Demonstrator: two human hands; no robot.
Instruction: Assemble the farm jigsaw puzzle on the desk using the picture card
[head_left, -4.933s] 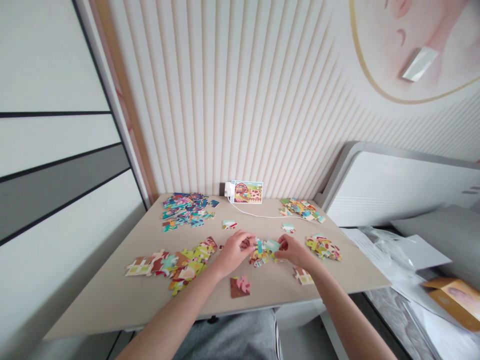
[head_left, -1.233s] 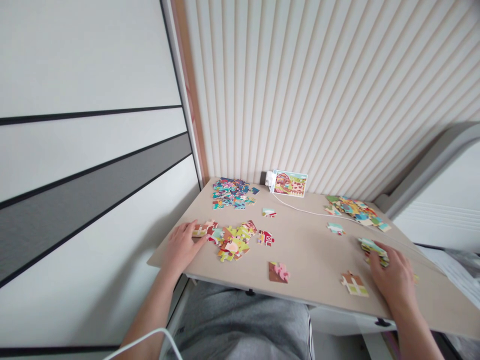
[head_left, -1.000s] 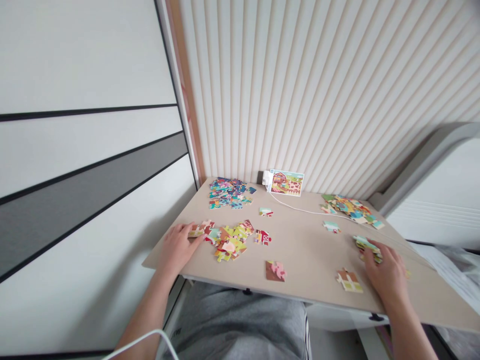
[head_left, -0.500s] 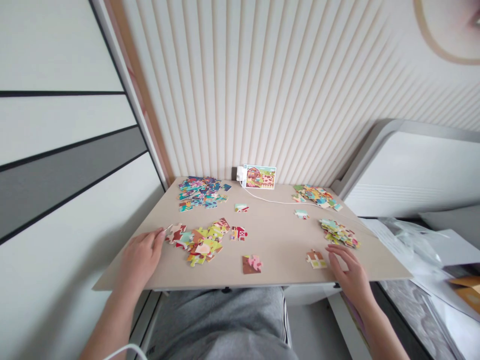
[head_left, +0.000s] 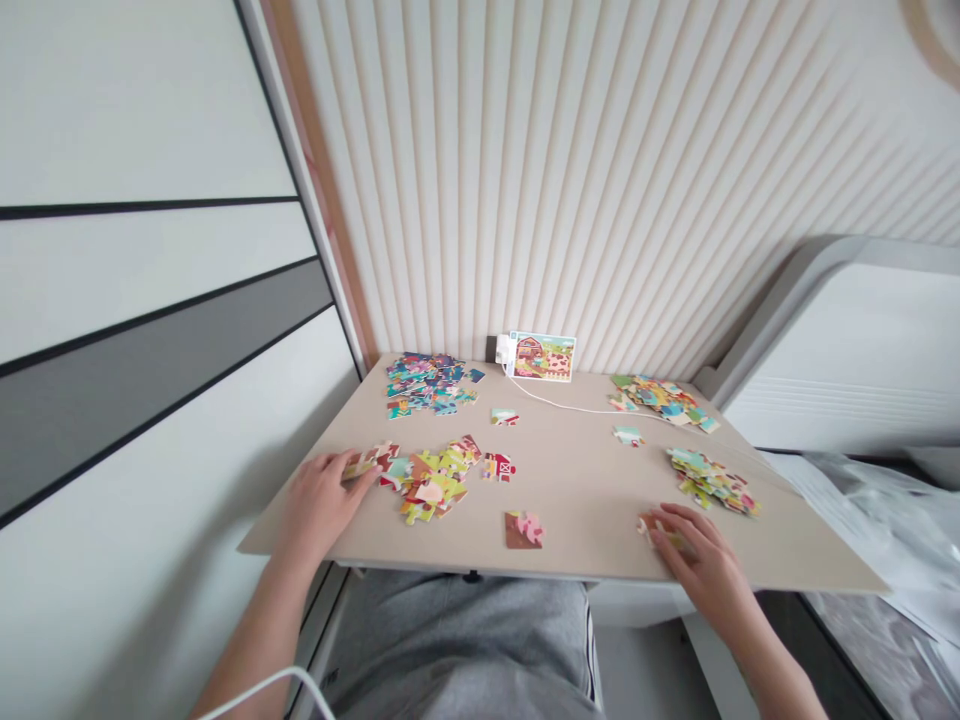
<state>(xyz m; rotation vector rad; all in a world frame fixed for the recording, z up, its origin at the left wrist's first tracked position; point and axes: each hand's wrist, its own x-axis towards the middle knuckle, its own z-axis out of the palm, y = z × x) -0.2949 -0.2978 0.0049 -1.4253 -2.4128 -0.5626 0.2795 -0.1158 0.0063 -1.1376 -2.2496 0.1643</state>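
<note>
At the left of the table, my left hand point(head_left: 328, 500) has its fingers on a brown-and-cream puzzle piece point(head_left: 361, 463), next to a heap of green and red pieces point(head_left: 439, 480). My right hand point(head_left: 696, 548) lies over another puzzle piece point(head_left: 646, 524) near the front edge, its fingers covering most of it. A brown-and-pink piece point(head_left: 523, 530) rests between the hands. Farther in are a red barn piece point(head_left: 498, 467), a light piece with red point(head_left: 504, 417) and a pale blue-green piece point(head_left: 628, 436).
A blue heap of pieces point(head_left: 431, 382) lies at the back left, and two more heaps point(head_left: 664, 397) point(head_left: 712, 480) at the right. A picture card point(head_left: 543, 357) leans on the ribbed wall beside a charger point(head_left: 502, 349) with a white cable point(head_left: 570, 407).
The view has swung left, so the table appears farther right. My left hand has come onto a piece beside the left heap. My right hand has moved over the piece at its left.
</note>
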